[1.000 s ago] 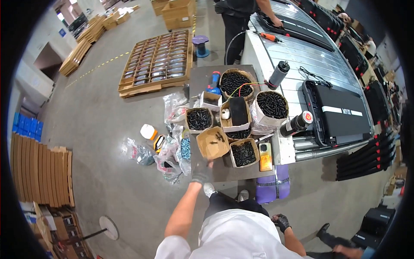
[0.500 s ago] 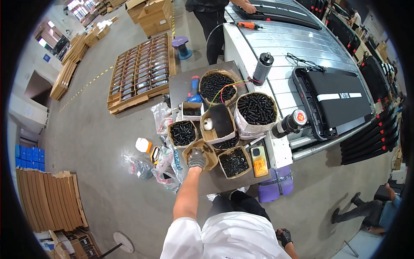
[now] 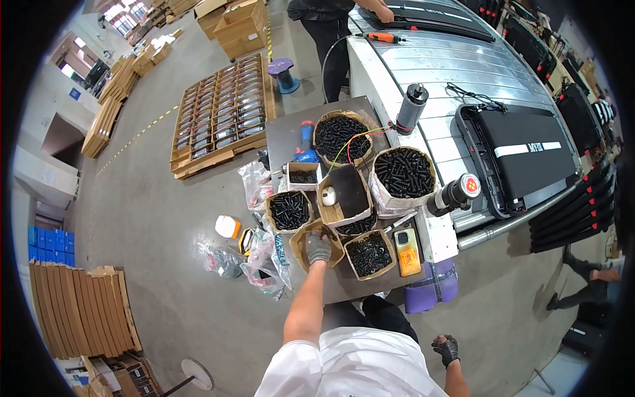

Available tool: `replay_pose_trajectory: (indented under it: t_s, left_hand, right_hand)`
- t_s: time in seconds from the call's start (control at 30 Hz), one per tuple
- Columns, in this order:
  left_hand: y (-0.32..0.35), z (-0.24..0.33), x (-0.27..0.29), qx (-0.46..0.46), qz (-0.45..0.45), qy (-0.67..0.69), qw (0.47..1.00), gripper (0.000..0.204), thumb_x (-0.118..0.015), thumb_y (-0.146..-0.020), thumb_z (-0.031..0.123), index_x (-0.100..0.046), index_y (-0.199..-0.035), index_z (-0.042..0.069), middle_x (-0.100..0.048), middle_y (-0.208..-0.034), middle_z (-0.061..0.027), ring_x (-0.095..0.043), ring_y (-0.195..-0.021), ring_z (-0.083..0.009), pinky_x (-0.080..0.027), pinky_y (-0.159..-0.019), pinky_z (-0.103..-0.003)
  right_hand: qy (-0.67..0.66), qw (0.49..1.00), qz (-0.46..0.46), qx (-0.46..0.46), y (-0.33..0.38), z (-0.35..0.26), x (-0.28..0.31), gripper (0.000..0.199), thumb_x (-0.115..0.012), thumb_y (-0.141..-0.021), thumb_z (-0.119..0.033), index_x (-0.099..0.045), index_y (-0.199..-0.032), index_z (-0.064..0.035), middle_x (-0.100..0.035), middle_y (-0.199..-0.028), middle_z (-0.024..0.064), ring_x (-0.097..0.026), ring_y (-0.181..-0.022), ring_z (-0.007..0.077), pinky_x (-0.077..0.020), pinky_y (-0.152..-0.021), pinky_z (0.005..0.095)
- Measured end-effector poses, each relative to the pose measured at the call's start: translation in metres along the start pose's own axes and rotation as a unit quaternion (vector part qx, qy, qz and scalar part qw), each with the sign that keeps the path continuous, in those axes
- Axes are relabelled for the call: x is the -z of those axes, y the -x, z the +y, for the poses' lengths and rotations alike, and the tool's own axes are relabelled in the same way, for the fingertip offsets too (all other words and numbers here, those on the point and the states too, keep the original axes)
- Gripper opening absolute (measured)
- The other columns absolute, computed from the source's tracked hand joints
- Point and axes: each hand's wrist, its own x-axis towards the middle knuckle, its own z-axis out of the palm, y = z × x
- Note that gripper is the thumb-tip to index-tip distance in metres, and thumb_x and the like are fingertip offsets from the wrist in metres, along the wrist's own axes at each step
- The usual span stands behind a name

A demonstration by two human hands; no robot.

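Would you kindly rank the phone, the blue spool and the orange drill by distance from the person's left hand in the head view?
From the left hand, which reaches into a cardboard box:
1. Phone: just to its right, on the table's near edge.
2. Blue spool: far ahead on the floor, beside the pallet.
3. Orange drill: farthest, up on the grey workbench to the right.

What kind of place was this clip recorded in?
Most likely a factory assembly floor. A roller conveyor carries a black treadmill-like machine, cardboard boxes of black screws crowd a small work table, and a wooden pallet sits on the concrete floor.
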Motion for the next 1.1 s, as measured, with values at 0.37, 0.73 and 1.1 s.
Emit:
replay_pose_trajectory:
  t_s: [0.37, 0.73, 1.1]
  left_hand:
    - [0.042, 0.006, 0.100, -0.161, -0.151, 0.110, 0.969, 0.033, -0.060, -0.078, 0.009, -0.060, -0.111, 0.005, -0.061, -0.103, -0.0167, -0.062, -0.091, -0.0310, -0.050, -0.081, -0.038]
    - [-0.113, -0.018, 0.153, -0.293, -0.089, -0.057, 0.950, 0.038, -0.062, -0.074, 0.004, -0.063, -0.112, 0.012, -0.056, -0.116, -0.0160, -0.058, -0.102, -0.0337, -0.050, -0.083, -0.042]
    - [-0.172, -0.023, 0.120, -0.379, -0.216, -0.272, 0.858, 0.032, -0.054, -0.080, 0.012, -0.064, -0.109, 0.012, -0.052, -0.122, -0.0196, -0.054, -0.112, -0.0325, -0.047, -0.091, -0.043]
  right_hand:
    - [0.006, 1.000, 0.013, -0.026, 0.035, 0.061, -0.094, 0.032, -0.065, -0.085, -0.029, -0.054, -0.102, -0.0043, -0.067, -0.087, 0.0118, -0.067, -0.072, 0.0241, -0.0526, -0.060, 0.0366]
    - [-0.038, 0.998, 0.051, -0.022, 0.069, 0.085, -0.143, 0.028, -0.064, -0.086, -0.026, -0.056, -0.102, -0.0039, -0.067, -0.087, 0.0116, -0.067, -0.070, 0.0232, -0.0529, -0.059, 0.0341]
    - [0.053, 0.992, 0.112, 0.018, 0.125, 0.075, -0.150, 0.032, -0.061, -0.088, -0.025, -0.059, -0.096, 0.0060, -0.068, -0.083, 0.0141, -0.065, -0.076, 0.0221, -0.0515, -0.073, 0.0309]
